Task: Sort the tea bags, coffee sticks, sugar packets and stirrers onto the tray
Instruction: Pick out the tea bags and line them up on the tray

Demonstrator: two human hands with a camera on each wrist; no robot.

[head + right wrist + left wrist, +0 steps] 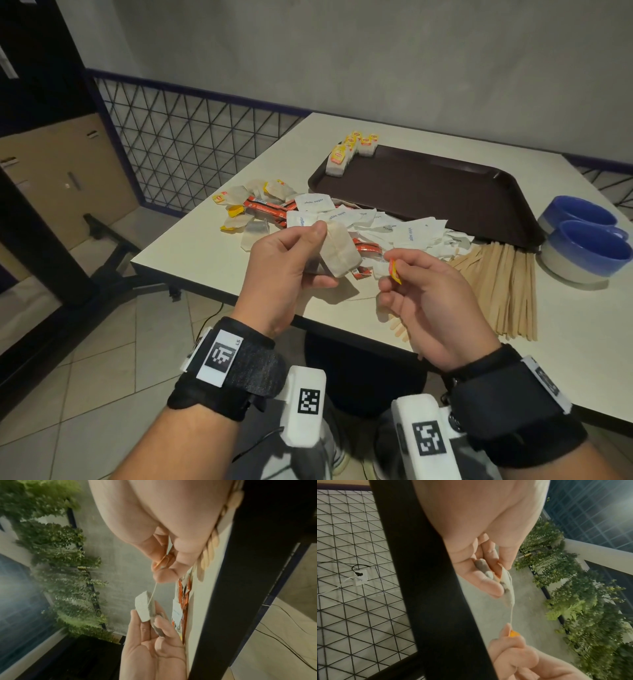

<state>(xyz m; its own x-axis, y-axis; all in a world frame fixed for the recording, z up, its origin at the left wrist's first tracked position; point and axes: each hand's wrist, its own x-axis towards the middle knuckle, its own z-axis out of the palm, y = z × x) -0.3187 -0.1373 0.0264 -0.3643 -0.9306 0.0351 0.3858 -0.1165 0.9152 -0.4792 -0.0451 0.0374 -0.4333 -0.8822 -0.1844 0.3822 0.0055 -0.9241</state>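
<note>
The left hand holds a loose tea bag between thumb and curled fingers above the near edge of the desk, while the right hand pinches its yellow-and-red tag; the wrist views show a thin string running taut between bag and tag. The bag is pale, translucent paper, creased down the middle, with dark leaf showing through.

Sorting looks barely begun. Only a small cluster of tagged tea bags stands at the far left corner of the brown tray, which is otherwise bare. Left on the desk beside the tray are more tea bags, orange coffee sticks, white sugar packets and wooden stirrers.
</note>
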